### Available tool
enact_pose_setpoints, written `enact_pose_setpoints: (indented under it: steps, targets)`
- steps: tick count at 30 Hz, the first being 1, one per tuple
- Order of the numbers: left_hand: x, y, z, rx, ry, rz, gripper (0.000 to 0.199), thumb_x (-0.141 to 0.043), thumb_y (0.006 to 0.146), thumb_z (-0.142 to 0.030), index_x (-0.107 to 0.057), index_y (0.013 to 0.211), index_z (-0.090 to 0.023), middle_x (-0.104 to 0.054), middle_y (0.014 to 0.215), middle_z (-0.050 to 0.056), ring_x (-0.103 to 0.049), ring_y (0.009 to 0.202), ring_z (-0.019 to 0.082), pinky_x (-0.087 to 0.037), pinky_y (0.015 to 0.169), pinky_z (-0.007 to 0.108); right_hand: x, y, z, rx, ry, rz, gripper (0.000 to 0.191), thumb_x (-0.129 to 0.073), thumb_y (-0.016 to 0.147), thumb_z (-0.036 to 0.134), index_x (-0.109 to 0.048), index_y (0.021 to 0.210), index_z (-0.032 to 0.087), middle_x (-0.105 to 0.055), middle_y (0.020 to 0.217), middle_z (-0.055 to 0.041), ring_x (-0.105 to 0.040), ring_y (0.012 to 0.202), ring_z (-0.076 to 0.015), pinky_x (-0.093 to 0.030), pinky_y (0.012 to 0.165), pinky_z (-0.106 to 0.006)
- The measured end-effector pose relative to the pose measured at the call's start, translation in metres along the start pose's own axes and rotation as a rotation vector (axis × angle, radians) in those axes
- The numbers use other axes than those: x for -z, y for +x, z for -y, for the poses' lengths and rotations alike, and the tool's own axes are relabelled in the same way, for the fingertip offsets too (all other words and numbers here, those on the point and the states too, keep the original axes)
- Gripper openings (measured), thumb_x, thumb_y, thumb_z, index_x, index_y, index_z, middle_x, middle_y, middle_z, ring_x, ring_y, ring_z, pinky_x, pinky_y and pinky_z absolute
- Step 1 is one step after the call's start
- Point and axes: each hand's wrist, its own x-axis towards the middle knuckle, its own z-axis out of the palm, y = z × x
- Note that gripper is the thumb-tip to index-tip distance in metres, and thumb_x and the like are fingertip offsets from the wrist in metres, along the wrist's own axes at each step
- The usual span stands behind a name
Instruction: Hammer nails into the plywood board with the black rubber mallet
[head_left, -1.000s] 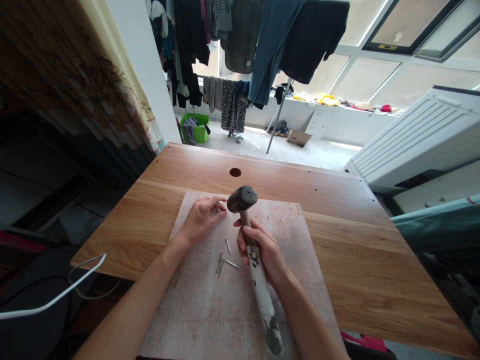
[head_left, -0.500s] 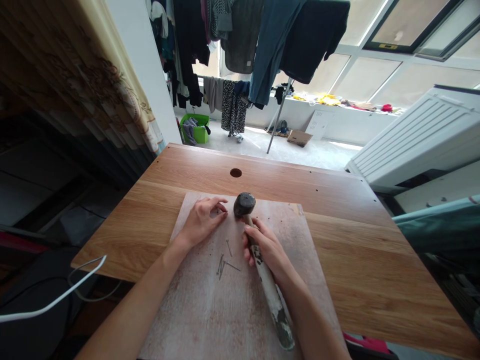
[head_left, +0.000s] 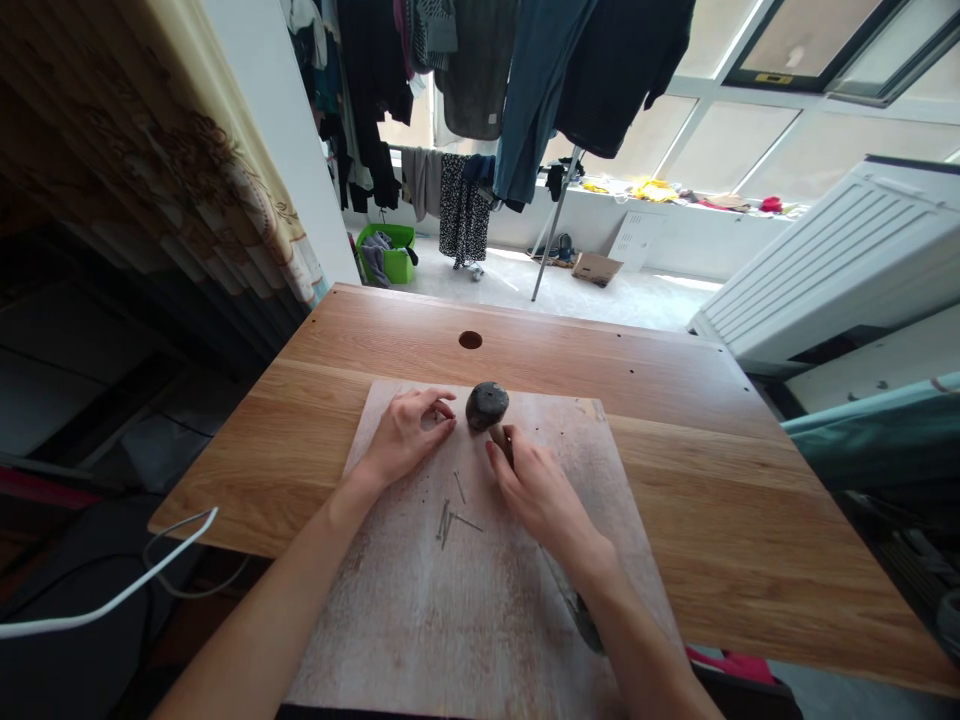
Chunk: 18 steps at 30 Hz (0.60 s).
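My right hand point(head_left: 544, 490) is wrapped round the handle of a hammer point(head_left: 487, 405) with a dark, blunt head and a worn, pale handle. The head is just above or on the far part of a worn board point(head_left: 405, 620); contact is unclear. Much of the handle is hidden by my right hand and forearm. Left of the hammer head, my left hand point(head_left: 409, 435) rests on the board with curled fingers, thumb close to the fingertips. Whatever it pinches, if anything, is too small to make out. Several loose nails point(head_left: 448, 522) lie on the board nearer me, between my forearms.
The board lies on a wood-grain tabletop point(head_left: 750, 520) with a round hole point(head_left: 470, 340) near its far edge. A white cable point(head_left: 112, 610) loops at the left. Beyond are hanging clothes point(head_left: 480, 70), a green basket point(head_left: 397, 262) and a white ribbed panel point(head_left: 832, 240) at right.
My right hand has turned over the handle and its wrist has shifted right, so the forearm covers more of the handle. The left hand keeps its place beside the hammer head.
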Motion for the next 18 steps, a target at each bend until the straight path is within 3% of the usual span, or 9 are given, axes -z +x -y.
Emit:
enact_pose_setpoints:
  steps: [10, 13, 16, 18]
  targets:
    - [0.0, 0.002, 0.002, 0.03, -0.097, 0.016, 0.034, -0.077, 0.084, -0.03, -0.067, 0.115, -0.021, -0.078, 0.1, 0.004, -0.073, 0.09, 0.02, -0.058, 0.088, 0.036, 0.022, -0.018, -0.005, -0.006, -0.46, -0.028, 0.023, -0.037, 0.108, 0.025, -0.058, 0.103, 0.016, -0.073, 0.089, -0.0161, -0.071, 0.086, -0.0317, -0.037, 0.067, -0.034]
    - [0.003, 0.002, -0.003, 0.027, -0.078, -0.069, 0.029, -0.075, 0.084, -0.031, -0.068, 0.11, -0.021, -0.074, 0.108, 0.006, -0.07, 0.098, 0.021, -0.057, 0.087, 0.035, 0.017, -0.023, -0.008, -0.031, -0.537, -0.055, 0.024, -0.035, 0.109, 0.024, -0.057, 0.108, 0.015, -0.074, 0.088, -0.0151, -0.072, 0.08, -0.0302, -0.035, 0.063, -0.033]
    - [0.01, -0.006, -0.015, -0.013, 0.035, -0.191, 0.011, -0.07, 0.087, -0.027, -0.067, 0.095, -0.02, -0.068, 0.097, 0.005, -0.066, 0.093, 0.02, -0.054, 0.085, 0.034, 0.009, -0.024, -0.01, -0.051, -0.59, -0.076, 0.023, -0.035, 0.11, 0.025, -0.056, 0.112, 0.015, -0.074, 0.084, -0.0137, -0.073, 0.074, -0.0301, -0.032, 0.059, -0.033]
    - [0.014, -0.017, -0.027, -0.02, 0.063, -0.122, 0.008, -0.066, 0.092, -0.028, -0.065, 0.09, -0.02, -0.064, 0.083, 0.001, -0.063, 0.078, 0.017, -0.052, 0.075, 0.03, 0.008, -0.023, -0.011, -0.052, -0.609, -0.083, 0.023, -0.036, 0.11, 0.025, -0.056, 0.111, 0.015, -0.074, 0.084, -0.0135, -0.073, 0.075, -0.0303, -0.031, 0.059, -0.033]
